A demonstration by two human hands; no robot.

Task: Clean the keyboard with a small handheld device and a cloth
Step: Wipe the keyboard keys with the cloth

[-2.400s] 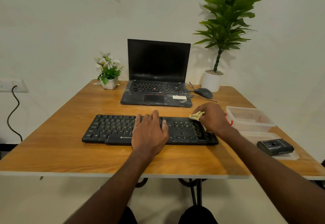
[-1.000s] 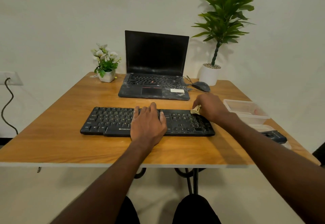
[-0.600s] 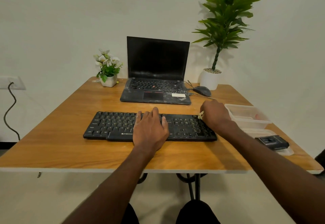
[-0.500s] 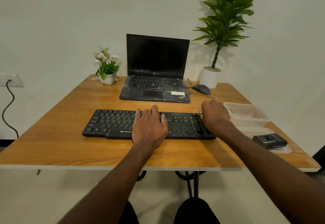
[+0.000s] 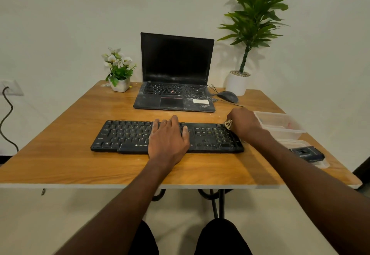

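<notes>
Two hands at work: right hand curled round a small crumpled yellowish cloth, pressed against the far right corner of the flat black plastic keyboard. Left hand spread flat, fingers straight, resting on the keyboard's middle. Well right, on a clear plastic lid, what looks like the small black handheld device, blurred.

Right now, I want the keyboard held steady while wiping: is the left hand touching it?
Touching. The head view shows the left hand lying flat on the keyboard, fingers straight across the keys, with no gap visible beneath.
</notes>
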